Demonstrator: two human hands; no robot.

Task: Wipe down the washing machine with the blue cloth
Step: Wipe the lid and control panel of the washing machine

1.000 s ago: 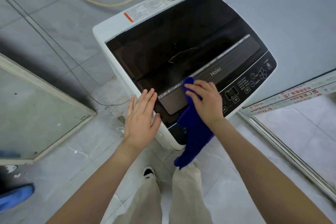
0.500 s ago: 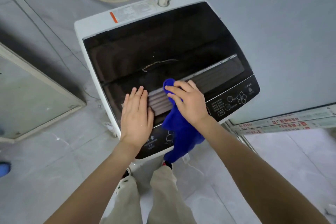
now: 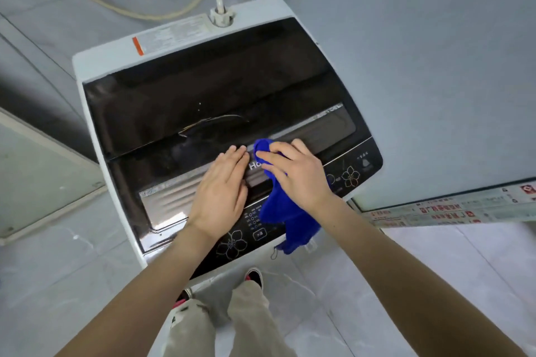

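A white top-loading washing machine [image 3: 104, 64] with a dark glass lid fills the middle of the view. My right hand [image 3: 295, 174] presses a blue cloth [image 3: 278, 211] onto the front part of the lid, near the brand lettering. Part of the cloth hangs down over the control panel and the front edge. My left hand [image 3: 223, 191] lies flat, fingers together, on the lid just left of the cloth, touching the ribbed grey strip. It holds nothing.
A beige hose [image 3: 121, 6] runs from the wall to the inlet [image 3: 221, 16] at the machine's back. A grey wall stands right of the machine, a framed glass panel [image 3: 37, 182] at the left. My legs and shoes [image 3: 255, 275] are on the tiled floor below.
The view has shifted so the machine sits more centred and square. Both hands have slid to the right along the front of the lid, the cloth moving with my right hand.
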